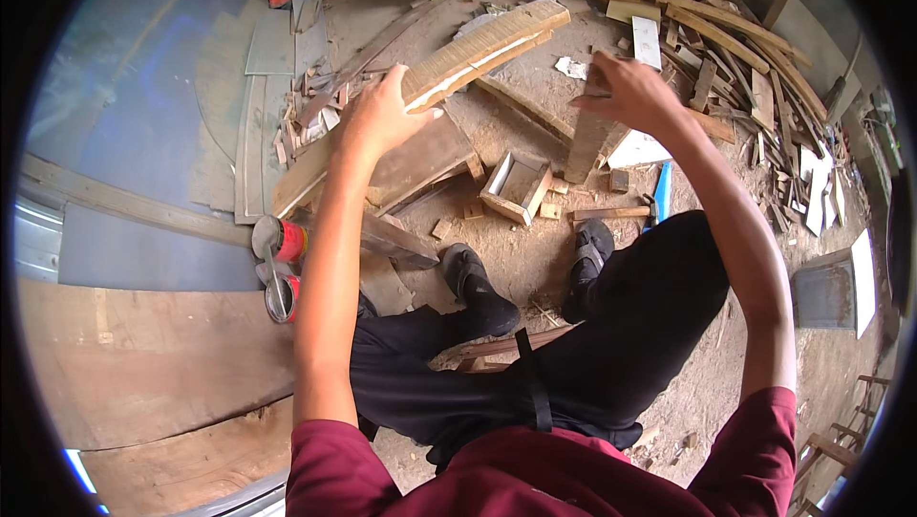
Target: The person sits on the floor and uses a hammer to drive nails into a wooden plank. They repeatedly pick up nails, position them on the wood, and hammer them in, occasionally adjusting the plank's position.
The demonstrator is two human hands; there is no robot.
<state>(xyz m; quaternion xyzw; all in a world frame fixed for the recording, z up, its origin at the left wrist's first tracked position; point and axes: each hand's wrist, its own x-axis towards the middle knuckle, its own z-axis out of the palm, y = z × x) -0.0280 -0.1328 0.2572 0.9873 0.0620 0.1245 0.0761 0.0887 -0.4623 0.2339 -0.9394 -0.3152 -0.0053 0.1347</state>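
Observation:
My left hand [380, 116] is closed round the near left end of a thick wooden board [487, 53], which slants up and away to the right. A white strip runs along the board's side. My right hand [635, 95] is raised over the upper end of a brown plank [586, 142], fingers curved and apart from the thumb. Whether it touches that plank is unclear. Below my left hand lies a wide brown wooden block [420, 168]. A small open wooden box [517, 188] sits on the ground between the block and the plank.
A hammer [621, 212] with a wooden handle lies before my right foot, beside a blue object [663, 190]. Two red cans [289, 241] stand left of my left forearm. Scrap wood [755, 58] is heaped at the far right. A grey container [826, 290] stands at right.

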